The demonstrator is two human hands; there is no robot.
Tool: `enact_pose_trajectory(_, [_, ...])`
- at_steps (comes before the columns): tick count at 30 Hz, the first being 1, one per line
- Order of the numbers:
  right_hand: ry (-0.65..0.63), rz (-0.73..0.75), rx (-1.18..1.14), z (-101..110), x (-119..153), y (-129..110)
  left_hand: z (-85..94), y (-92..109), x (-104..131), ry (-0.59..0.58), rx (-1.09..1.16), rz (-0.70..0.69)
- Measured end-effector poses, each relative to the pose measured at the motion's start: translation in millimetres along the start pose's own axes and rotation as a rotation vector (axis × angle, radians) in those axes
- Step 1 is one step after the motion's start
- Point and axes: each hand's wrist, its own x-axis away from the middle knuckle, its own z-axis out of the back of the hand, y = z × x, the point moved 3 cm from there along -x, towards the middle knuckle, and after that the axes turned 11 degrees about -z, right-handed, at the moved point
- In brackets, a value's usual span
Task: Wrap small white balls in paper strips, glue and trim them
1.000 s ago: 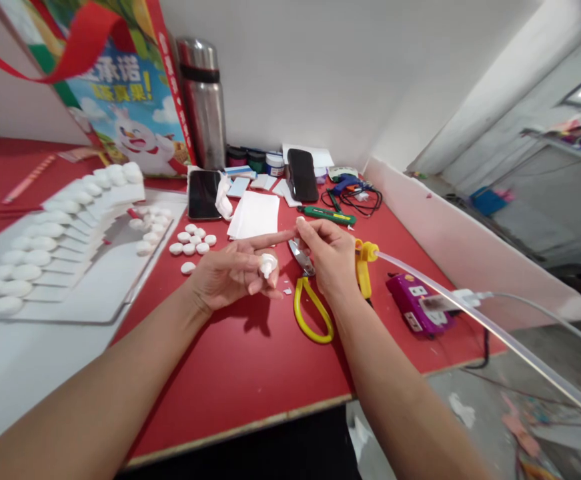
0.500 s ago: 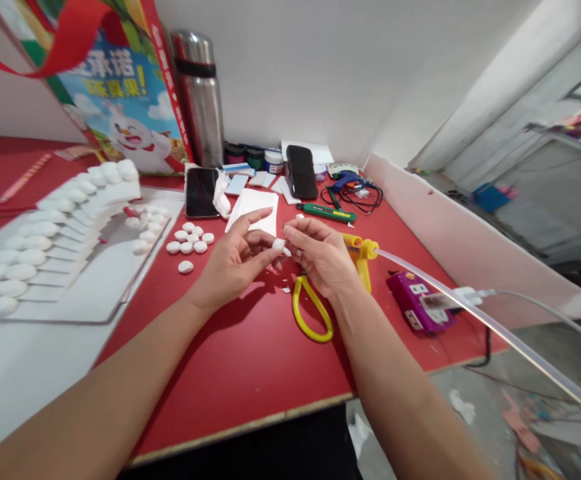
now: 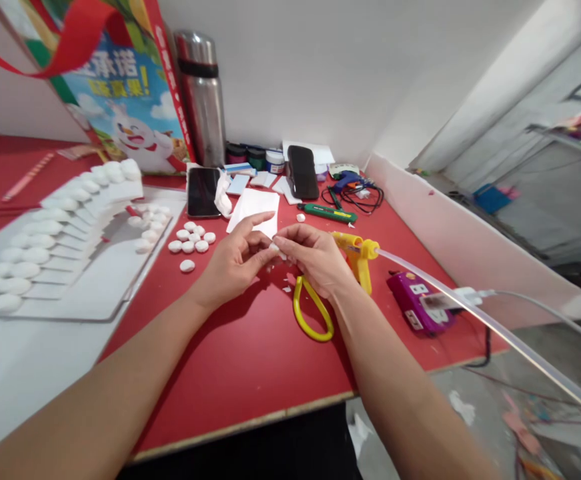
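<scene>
A small white piece [image 3: 275, 247] is pinched between my left hand [image 3: 240, 260] and my right hand [image 3: 315, 257], whose fingertips meet over the red table. The fingers hide most of it. Just left of my left hand lie several white oval pieces [image 3: 188, 246]. Yellow-handled scissors [image 3: 313, 333] rest under my right hand, their blades hidden. A yellow glue gun [image 3: 361, 267] with a long clear stick is right beside that hand. White paper [image 3: 254, 205] lies behind my fingers.
At left, a white board [image 3: 95, 308] bears a fan of white-tipped strips. Behind stand a steel flask [image 3: 207, 107] and a printed bag [image 3: 135, 100]. Two phones [image 3: 203, 192], a green pen-like tool [image 3: 329, 213] and paint jars sit at the back. A purple power block [image 3: 417, 303] is at right.
My right fingers have moved left and closed in on the white piece, which now shows less. A small white bit beside the green tool is now fully uncovered.
</scene>
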Motion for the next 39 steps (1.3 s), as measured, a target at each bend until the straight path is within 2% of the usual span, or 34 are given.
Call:
enact_pose_trajectory(13, [-0.035, -0.055, -0.067, -1, 1, 0, 3.5, -2, -1, -0.008, -0.111, -0.053])
enact_pose_trajectory(18, [-0.04, -0.017, -0.062, -4, 2, -3, 6.1, -3, -1, -0.017, -0.084, -0.069])
enact_pose_trajectory(26, [0.027, -0.032, -0.003, 2, 0, -2, 2.7, -3, -2, -0.012, 0.04, 0.023])
enact_pose_trajectory(32, [0.075, 0.023, 0.061, 4, -2, -2, 3.7, -9, 0, -0.011, -0.012, 0.026])
enact_pose_trajectory(39, [0.058, 0.02, 0.088, 0, 1, -5, 9.6, -13, -3, 0.086, 0.025, 0.019])
